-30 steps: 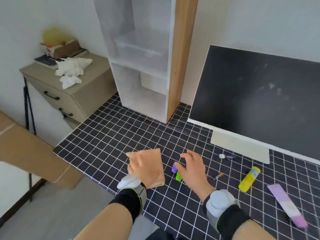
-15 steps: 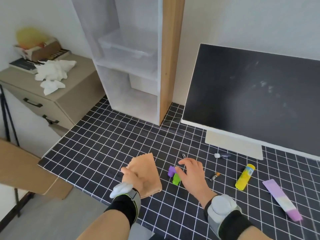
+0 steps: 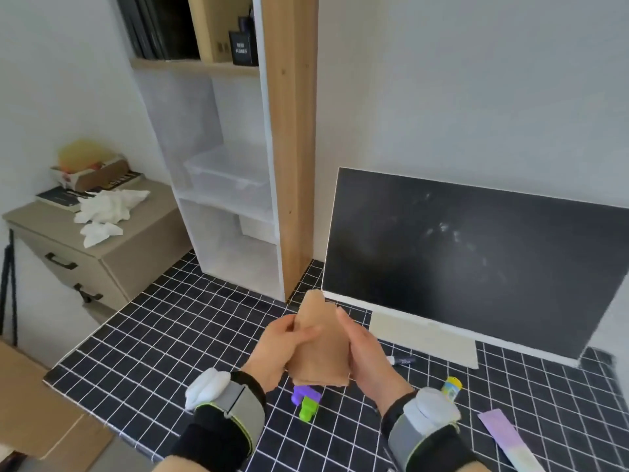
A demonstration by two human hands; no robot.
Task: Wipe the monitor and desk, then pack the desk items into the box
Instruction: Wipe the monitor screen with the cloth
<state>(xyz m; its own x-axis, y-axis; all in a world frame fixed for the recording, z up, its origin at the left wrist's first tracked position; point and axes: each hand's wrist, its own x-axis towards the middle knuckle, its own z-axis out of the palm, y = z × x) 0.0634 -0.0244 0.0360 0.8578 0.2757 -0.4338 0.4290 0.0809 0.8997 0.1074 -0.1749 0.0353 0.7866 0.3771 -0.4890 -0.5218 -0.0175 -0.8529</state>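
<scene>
The left hand (image 3: 275, 349) grips the tan cloth (image 3: 320, 349), thumb curled over its 9 o'clock edge, above the desk (image 3: 170, 335). The right hand (image 3: 367, 359) clasps its 3 o'clock edge. The smudged monitor (image 3: 476, 260) stands at 2 o'clock from the cloth.

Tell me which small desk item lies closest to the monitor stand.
The dark marker with the white cap, just in front of the stand; the yellow glue stick, purple-green piece and pastel strip lie farther forward.

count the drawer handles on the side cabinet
2: upper drawer handle and lower drawer handle, both on the cabinet front; the desk may hide more below.
</scene>
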